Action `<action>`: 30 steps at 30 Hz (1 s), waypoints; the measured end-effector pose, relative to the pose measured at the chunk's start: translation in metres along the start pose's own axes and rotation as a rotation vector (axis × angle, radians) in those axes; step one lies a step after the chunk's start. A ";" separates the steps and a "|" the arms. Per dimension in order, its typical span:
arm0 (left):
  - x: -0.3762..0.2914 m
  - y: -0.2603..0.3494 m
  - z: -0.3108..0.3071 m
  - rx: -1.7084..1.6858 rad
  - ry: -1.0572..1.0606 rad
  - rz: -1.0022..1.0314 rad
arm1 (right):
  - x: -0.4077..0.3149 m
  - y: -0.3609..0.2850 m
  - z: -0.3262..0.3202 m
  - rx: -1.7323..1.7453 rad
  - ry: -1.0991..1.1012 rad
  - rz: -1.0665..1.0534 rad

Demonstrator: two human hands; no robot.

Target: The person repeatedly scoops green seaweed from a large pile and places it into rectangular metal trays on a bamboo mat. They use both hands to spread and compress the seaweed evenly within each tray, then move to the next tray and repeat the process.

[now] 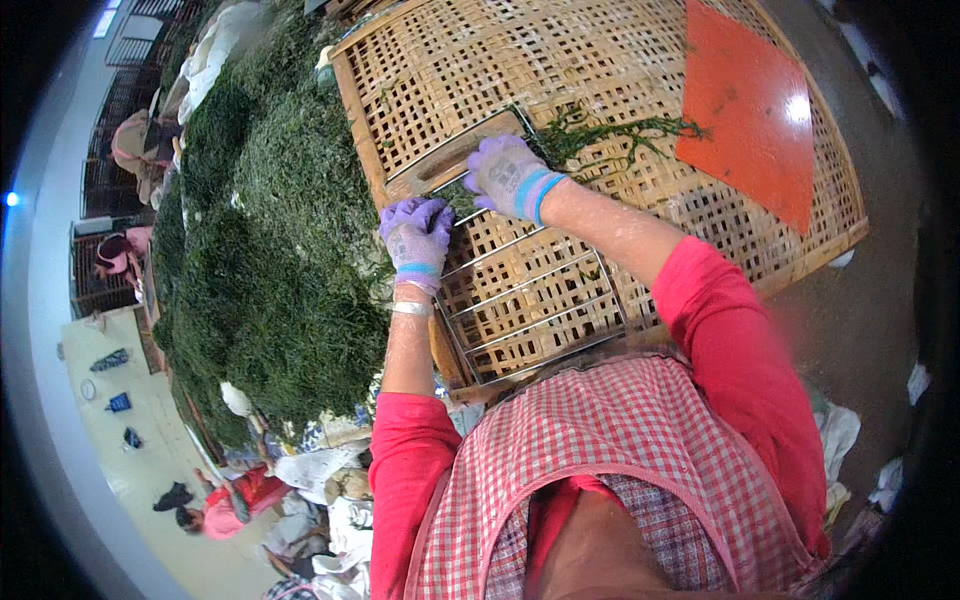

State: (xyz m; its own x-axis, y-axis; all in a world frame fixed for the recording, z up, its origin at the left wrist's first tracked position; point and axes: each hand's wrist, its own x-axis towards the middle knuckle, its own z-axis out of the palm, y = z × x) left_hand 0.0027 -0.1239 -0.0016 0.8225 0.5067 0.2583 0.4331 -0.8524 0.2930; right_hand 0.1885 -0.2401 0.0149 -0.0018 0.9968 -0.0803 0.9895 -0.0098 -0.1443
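My left hand, in a purple-coated knit glove, is curled at the left edge of a woven bamboo tray. Green plant strands, perhaps seaweed, reach its fingers. My right hand, gloved alike, closes over the same strands a little farther right. Their loose bunch trails from the right hand across the weave towards an orange-red sheet. Beneath both hands lies a metal wire rack. A wooden board with a long hollow sits at its far side. Both palms are hidden.
A large heap of dark green plant matter rises left of the tray. The tray has a raised wooden rim. Several people work beyond the heap, one in a pink top. White sacks lie at lower left; bare floor shows at right.
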 end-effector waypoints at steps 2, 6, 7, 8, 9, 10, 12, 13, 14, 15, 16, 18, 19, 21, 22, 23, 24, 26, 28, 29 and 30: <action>-0.010 -0.010 -0.004 0.143 0.019 -0.085 | 0.000 0.004 -0.019 0.035 -0.145 0.246; -0.022 -0.021 -0.028 0.182 -0.043 -0.267 | -0.014 0.018 -0.037 -0.096 -0.206 0.342; -0.020 -0.018 -0.030 0.182 -0.086 -0.339 | -0.014 0.018 -0.035 -0.173 -0.341 0.394; -0.018 -0.015 -0.032 0.184 -0.110 -0.346 | -0.014 0.019 -0.030 -0.120 -0.195 0.260; -0.013 -0.008 -0.026 0.119 -0.025 -0.242 | -0.011 0.016 -0.023 -0.103 -0.078 0.194; -0.008 -0.002 -0.020 -0.022 0.068 -0.179 | -0.010 0.015 -0.015 -0.053 -0.010 0.107; -0.003 0.001 -0.011 -0.112 0.080 -0.071 | -0.003 0.014 0.000 0.038 -0.045 0.233; -0.003 -0.001 -0.008 0.003 -0.011 -0.129 | 0.001 0.014 0.005 0.073 -0.138 0.298; -0.005 -0.004 -0.006 0.102 0.006 -0.191 | 0.000 0.017 0.009 0.186 -0.197 0.370; -0.009 -0.011 -0.008 0.164 -0.039 -0.253 | 0.001 0.019 0.012 0.306 -0.240 0.448; -0.012 -0.018 -0.010 0.251 -0.065 -0.359 | 0.003 0.017 0.014 0.156 -0.221 0.427; -0.020 -0.029 -0.012 0.149 -0.097 -0.280 | 0.008 0.011 0.015 0.067 -0.140 0.238; -0.021 -0.033 -0.011 0.133 -0.086 -0.298 | 0.008 0.008 0.015 -0.034 -0.115 0.218; -0.021 -0.036 -0.006 -0.040 0.051 -0.112 | 0.024 -0.018 0.017 0.109 0.203 0.021; -0.020 -0.036 -0.003 -0.041 -0.003 -0.115 | 0.032 -0.025 0.018 0.093 0.185 0.000; -0.019 -0.036 0.001 0.046 0.007 -0.201 | 0.037 -0.032 0.018 0.122 0.210 -0.121; -0.019 -0.037 0.003 0.088 0.008 -0.213 | 0.041 -0.032 0.018 0.097 0.074 0.014; -0.020 -0.038 0.006 0.127 0.056 -0.231 | 0.044 -0.032 0.018 0.116 -0.143 0.118; -0.022 -0.038 0.009 0.143 0.083 -0.273 | 0.043 -0.027 0.017 0.117 -0.222 0.191; -0.023 -0.039 0.009 0.177 0.131 -0.301 | 0.041 -0.022 0.016 0.107 -0.269 0.256; -0.023 -0.036 0.012 0.178 0.135 -0.315 | 0.043 -0.024 0.016 -0.020 -0.352 0.275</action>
State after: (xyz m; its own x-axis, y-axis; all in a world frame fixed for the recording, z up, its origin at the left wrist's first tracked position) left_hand -0.0272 -0.1060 -0.0297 0.5883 0.7495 0.3035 0.7238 -0.6555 0.2156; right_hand 0.1629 -0.1988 -0.0008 0.2159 0.8695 -0.4442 0.9626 -0.2657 -0.0523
